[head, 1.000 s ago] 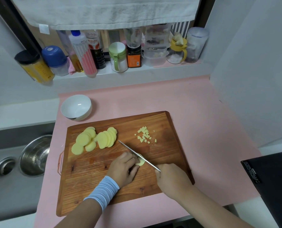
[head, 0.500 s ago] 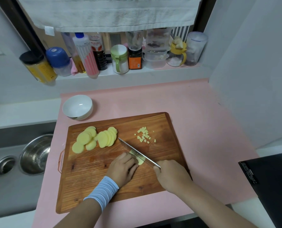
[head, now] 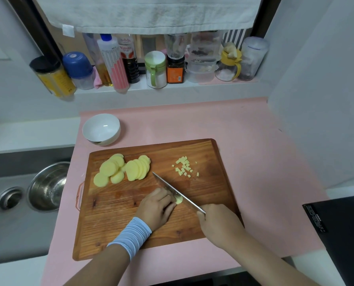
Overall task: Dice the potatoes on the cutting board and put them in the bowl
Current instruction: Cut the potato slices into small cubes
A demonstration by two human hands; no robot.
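White bowl (head: 101, 129) sits at 11 o'clock off the cutting board (head: 151, 234), showing just its plain white inside. Potato slices (head: 122, 170) are at the board's 10 o'clock, dice (head: 184, 167) at 1. Left hand (head: 155, 207) has its grip curled onto a potato piece (head: 179, 200) mid-board. Right hand (head: 219, 223) has its grip clamped round the knife (head: 172, 189), blade against that piece.

A wooden cutting board (head: 130, 223) is laid flat. Round yellow potato slices (head: 122, 170) are piled at its far left. Tiny potato cubes (head: 184, 167) are scattered at its far right. One small potato piece (head: 179, 200) is seen mid-board. A white bowl (head: 101, 129) is set upright just behind it.
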